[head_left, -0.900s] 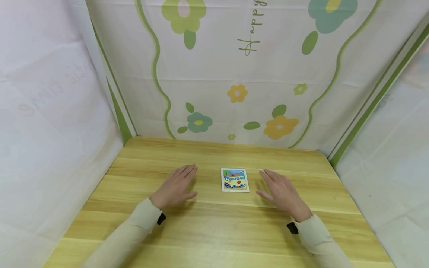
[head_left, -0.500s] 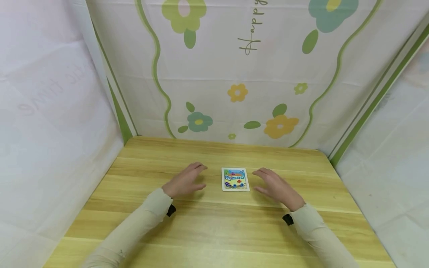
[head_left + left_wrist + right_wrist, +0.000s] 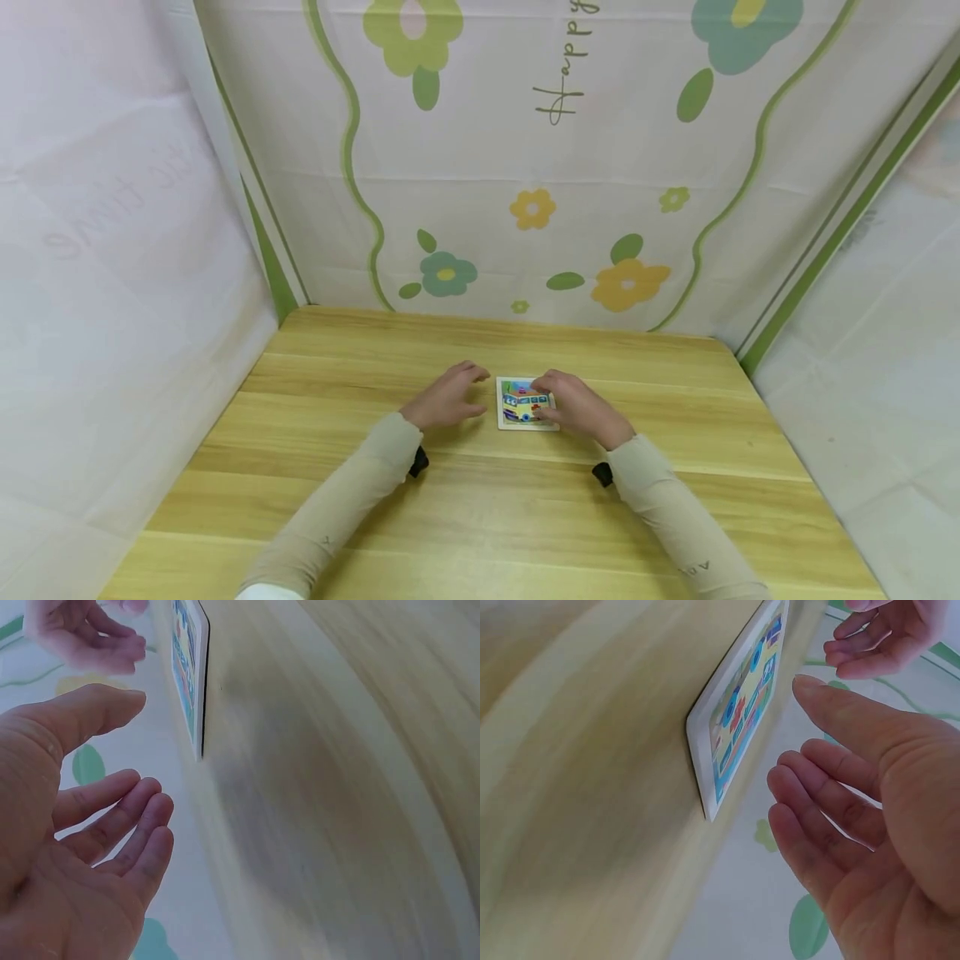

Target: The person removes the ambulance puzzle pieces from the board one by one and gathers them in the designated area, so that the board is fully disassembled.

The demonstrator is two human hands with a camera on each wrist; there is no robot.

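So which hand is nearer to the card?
Right. In the head view, the right hand hovers over the right side of the card; the left hand is just off its left edge, with a gap.

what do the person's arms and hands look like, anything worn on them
The left sleeve and right sleeve are long and cream-beige, with small dark marks on both. White fabric shows at the left one's lower end. A small black piece sits by each wrist. The left hand and right hand wear no gloves.
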